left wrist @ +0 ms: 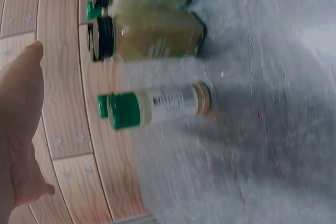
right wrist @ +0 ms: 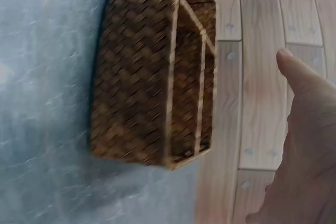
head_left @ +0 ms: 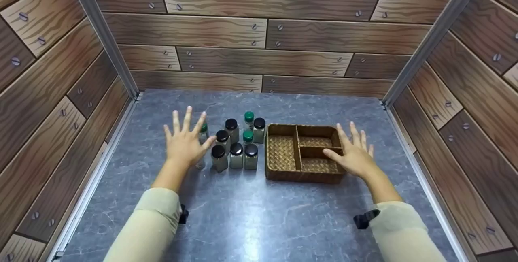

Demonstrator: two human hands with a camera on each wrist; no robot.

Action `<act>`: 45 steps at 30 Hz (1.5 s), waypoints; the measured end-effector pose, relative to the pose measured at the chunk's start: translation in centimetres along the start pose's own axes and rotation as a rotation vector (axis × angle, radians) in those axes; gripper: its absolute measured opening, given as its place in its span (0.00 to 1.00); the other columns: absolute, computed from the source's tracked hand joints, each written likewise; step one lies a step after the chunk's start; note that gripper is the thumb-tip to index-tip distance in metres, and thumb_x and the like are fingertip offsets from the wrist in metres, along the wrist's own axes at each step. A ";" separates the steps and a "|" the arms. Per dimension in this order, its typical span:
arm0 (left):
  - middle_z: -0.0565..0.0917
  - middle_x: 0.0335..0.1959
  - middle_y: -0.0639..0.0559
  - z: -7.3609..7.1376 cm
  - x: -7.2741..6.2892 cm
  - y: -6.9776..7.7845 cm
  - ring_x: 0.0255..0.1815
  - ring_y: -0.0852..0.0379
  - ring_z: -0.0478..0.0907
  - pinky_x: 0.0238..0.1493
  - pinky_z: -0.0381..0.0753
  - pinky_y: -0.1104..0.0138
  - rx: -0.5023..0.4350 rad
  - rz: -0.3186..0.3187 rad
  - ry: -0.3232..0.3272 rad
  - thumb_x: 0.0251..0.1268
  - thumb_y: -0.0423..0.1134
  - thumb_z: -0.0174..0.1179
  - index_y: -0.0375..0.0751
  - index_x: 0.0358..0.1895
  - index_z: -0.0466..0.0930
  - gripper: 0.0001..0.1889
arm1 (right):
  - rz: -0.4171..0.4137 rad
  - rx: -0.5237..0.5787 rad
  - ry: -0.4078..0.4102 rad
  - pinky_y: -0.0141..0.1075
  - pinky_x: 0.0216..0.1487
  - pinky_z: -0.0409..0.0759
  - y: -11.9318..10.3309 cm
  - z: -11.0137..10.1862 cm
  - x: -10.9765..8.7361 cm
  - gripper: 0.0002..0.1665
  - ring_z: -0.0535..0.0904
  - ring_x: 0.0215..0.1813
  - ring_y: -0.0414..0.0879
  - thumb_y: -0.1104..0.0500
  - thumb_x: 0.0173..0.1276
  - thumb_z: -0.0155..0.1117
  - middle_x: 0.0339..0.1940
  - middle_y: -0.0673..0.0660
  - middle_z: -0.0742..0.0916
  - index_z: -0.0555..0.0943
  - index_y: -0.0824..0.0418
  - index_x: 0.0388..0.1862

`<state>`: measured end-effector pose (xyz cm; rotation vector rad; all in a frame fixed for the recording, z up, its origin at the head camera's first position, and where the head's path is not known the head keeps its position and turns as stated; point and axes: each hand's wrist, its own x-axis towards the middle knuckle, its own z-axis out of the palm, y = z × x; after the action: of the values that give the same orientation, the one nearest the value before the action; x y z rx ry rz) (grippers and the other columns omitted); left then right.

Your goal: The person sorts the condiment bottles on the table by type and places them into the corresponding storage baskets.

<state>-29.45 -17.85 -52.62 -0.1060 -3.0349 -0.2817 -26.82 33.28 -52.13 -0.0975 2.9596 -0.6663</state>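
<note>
My left hand (head_left: 184,142), fingers spread straight, hovers over the left end of a group of spice jars. Under it stands a slim green-capped jar (left wrist: 157,107), partly hidden by the hand in the head view. Beside that are several square glass jars with black caps (head_left: 219,158) and two more with green caps (head_left: 249,117), all upright. On the right my right hand (head_left: 356,154), also spread and holding nothing, overlaps the right edge of a brown woven basket (head_left: 305,176). The basket has three compartments with nothing in them.
The grey marbled tabletop (head_left: 243,221) is bounded by wood-plank-patterned walls (head_left: 226,31) at the back and both sides. Metal posts (head_left: 107,39) stand at the back corners. A dark strap device (head_left: 366,218) sits at each wrist.
</note>
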 end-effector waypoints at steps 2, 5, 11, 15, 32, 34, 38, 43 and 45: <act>0.32 0.93 0.46 -0.1 -0.1 -0.6 0.91 0.26 0.29 0.83 0.36 0.23 -0.009 -0.013 0.001 0.78 0.78 0.42 0.69 0.90 0.39 0.46 | 0.009 0.057 -0.012 0.84 0.78 0.26 0.9 0.4 0.1 0.64 0.23 0.88 0.79 0.23 0.76 0.58 0.91 0.63 0.30 0.32 0.41 0.92; 0.38 0.93 0.44 -0.1 -0.2 -1.3 0.91 0.25 0.37 0.84 0.42 0.23 -0.038 -0.028 0.017 0.78 0.75 0.45 0.65 0.90 0.45 0.45 | 0.018 0.150 -0.029 0.84 0.79 0.35 2.3 1.3 0.1 0.68 0.27 0.88 0.80 0.28 0.75 0.64 0.91 0.67 0.31 0.30 0.45 0.92; 0.58 0.88 0.39 0.3 -0.5 -2.2 0.83 0.27 0.63 0.79 0.63 0.26 -0.081 -0.042 0.099 0.81 0.67 0.51 0.55 0.85 0.61 0.38 | 0.034 0.388 -0.055 0.81 0.82 0.44 4.7 3.3 0.2 0.70 0.32 0.88 0.81 0.38 0.75 0.70 0.91 0.71 0.34 0.28 0.46 0.92; 0.63 0.85 0.37 0.9 -0.8 -2.8 0.80 0.28 0.67 0.75 0.68 0.28 -0.154 -0.049 0.110 0.82 0.62 0.53 0.52 0.84 0.63 0.35 | 0.064 0.492 -0.043 0.77 0.86 0.40 5.7 4.6 0.1 0.73 0.31 0.90 0.78 0.42 0.73 0.74 0.91 0.72 0.35 0.27 0.44 0.91; 0.68 0.82 0.34 5.0 -1.6 -4.9 0.83 0.31 0.68 0.82 0.71 0.40 -0.874 -0.102 -0.054 0.88 0.50 0.54 0.37 0.81 0.63 0.30 | 0.046 0.550 -0.014 0.76 0.86 0.37 7.1 6.8 0.7 0.81 0.32 0.90 0.77 0.51 0.64 0.84 0.90 0.76 0.40 0.28 0.47 0.92; 0.67 0.83 0.34 5.3 -1.6 -5.0 0.84 0.31 0.65 0.83 0.70 0.40 -0.975 -0.119 -0.073 0.89 0.47 0.53 0.36 0.80 0.63 0.28 | 0.045 0.535 -0.029 0.75 0.87 0.37 7.1 6.8 0.9 0.82 0.32 0.90 0.77 0.50 0.64 0.84 0.90 0.76 0.39 0.27 0.49 0.92; 0.65 0.84 0.30 5.8 -1.5 -5.3 0.87 0.30 0.60 0.85 0.65 0.39 -1.125 -0.137 -0.115 0.89 0.41 0.52 0.33 0.81 0.63 0.27 | 0.033 0.529 -0.059 0.73 0.88 0.36 7.0 7.0 1.1 0.83 0.32 0.90 0.77 0.50 0.64 0.84 0.90 0.76 0.38 0.25 0.52 0.91; 0.63 0.86 0.32 6.3 -1.7 -5.7 0.89 0.34 0.56 0.87 0.61 0.38 -1.243 -0.180 -0.201 0.87 0.39 0.53 0.33 0.82 0.61 0.28 | -0.001 0.578 -0.092 0.73 0.87 0.34 6.8 7.0 1.4 0.85 0.32 0.90 0.77 0.53 0.63 0.85 0.90 0.76 0.38 0.24 0.50 0.91; 0.63 0.86 0.34 6.6 -1.9 -5.9 0.88 0.37 0.58 0.85 0.63 0.40 -1.256 -0.202 -0.230 0.86 0.39 0.55 0.34 0.82 0.61 0.29 | -0.018 0.580 -0.104 0.74 0.87 0.34 6.7 7.0 1.4 0.85 0.32 0.90 0.78 0.54 0.62 0.85 0.90 0.75 0.37 0.24 0.51 0.91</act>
<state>-28.59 -22.48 -60.28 0.0973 -2.5096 -2.2006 -27.69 36.29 -61.41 -0.1036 2.5486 -1.4320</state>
